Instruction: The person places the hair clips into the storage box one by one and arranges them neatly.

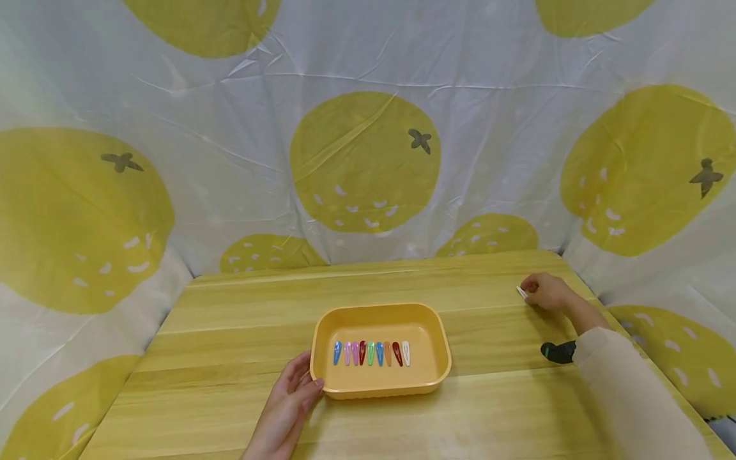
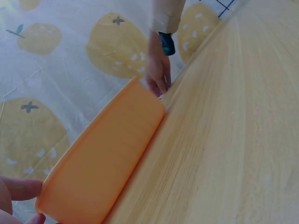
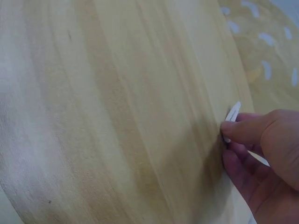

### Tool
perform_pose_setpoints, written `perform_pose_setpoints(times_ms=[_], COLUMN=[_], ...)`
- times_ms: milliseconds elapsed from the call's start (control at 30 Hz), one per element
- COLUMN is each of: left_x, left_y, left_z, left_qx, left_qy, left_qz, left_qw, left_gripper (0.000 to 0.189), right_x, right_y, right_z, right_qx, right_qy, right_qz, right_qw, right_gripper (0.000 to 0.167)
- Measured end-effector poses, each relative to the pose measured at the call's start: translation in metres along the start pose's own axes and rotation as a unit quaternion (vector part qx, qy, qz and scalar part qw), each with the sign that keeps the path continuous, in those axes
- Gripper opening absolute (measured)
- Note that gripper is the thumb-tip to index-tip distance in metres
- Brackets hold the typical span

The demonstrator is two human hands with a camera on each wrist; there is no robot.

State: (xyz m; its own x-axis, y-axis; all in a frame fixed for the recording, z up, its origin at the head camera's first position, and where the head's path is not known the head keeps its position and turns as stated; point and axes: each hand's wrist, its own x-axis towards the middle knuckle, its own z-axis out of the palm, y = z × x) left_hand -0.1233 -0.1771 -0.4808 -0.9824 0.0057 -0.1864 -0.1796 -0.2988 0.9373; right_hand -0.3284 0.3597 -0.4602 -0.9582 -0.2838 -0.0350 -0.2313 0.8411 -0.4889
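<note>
A yellow-orange plastic tray (image 1: pixel 374 381) stands on the wooden table, with several snap hair clips side by side in a row on its floor. From a blue clip (image 1: pixel 337 353) at the left, the row runs through pinks, reds, green and orange to a white clip (image 1: pixel 406 353) at the right. My left hand (image 1: pixel 284 404) grips the tray's left end, thumb at the front corner. Far to the right, my right hand (image 1: pixel 549 292) pinches another white hair clip (image 3: pixel 232 114) between thumb and fingertips, close to the tabletop.
The wooden table (image 1: pixel 230 332) reaches back to a hanging white cloth (image 1: pixel 241 160) printed with yellow fruit, which also lines both sides. A dark object (image 1: pixel 558 352) sits at the right wrist, beside the light sleeve (image 1: pixel 627 390).
</note>
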Motion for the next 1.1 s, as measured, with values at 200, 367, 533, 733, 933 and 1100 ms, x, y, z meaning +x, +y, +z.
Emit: perform_pose_setpoints(times_ms=[200, 367, 533, 733, 933, 1100], left_x=[-0.001, -0.001, -0.001, -0.001, -0.001, 0.000], left_y=[0.001, 0.001, 0.001, 0.001, 0.000, 0.000], left_z=[0.000, 0.000, 0.000, 0.002, 0.001, 0.000], left_qx=[-0.001, 0.001, 0.003, 0.003, 0.006, 0.008], left_qy=[0.002, 0.002, 0.003, 0.004, 0.008, 0.003], left_qz=[0.000, 0.000, -0.001, -0.003, -0.002, 0.000], left_qw=[1.0000, 1.0000, 1.0000, 1.0000, 1.0000, 1.0000], left_gripper=[0.071, 0.070, 0.069, 0.070, 0.070, 0.071], right_x=[-0.001, 0.000, 0.001, -0.003, -0.002, -0.001], right_y=[-0.001, 0.000, 0.001, 0.000, -0.005, -0.012], right_z=[0.004, 0.007, 0.007, 0.002, -0.005, -0.010], right_qx=[0.018, 0.017, -0.015, -0.020, -0.005, 0.016], right_qy=[0.003, -0.006, -0.009, -0.016, -0.006, -0.001], right_qz=[0.025, 0.031, 0.011, -0.014, -0.037, -0.051], right_qw=[0.9995, 0.9993, 0.9998, 0.9996, 0.9993, 0.9986], right_gripper=[0.010, 0.008, 0.008, 0.006, 0.015, 0.015])
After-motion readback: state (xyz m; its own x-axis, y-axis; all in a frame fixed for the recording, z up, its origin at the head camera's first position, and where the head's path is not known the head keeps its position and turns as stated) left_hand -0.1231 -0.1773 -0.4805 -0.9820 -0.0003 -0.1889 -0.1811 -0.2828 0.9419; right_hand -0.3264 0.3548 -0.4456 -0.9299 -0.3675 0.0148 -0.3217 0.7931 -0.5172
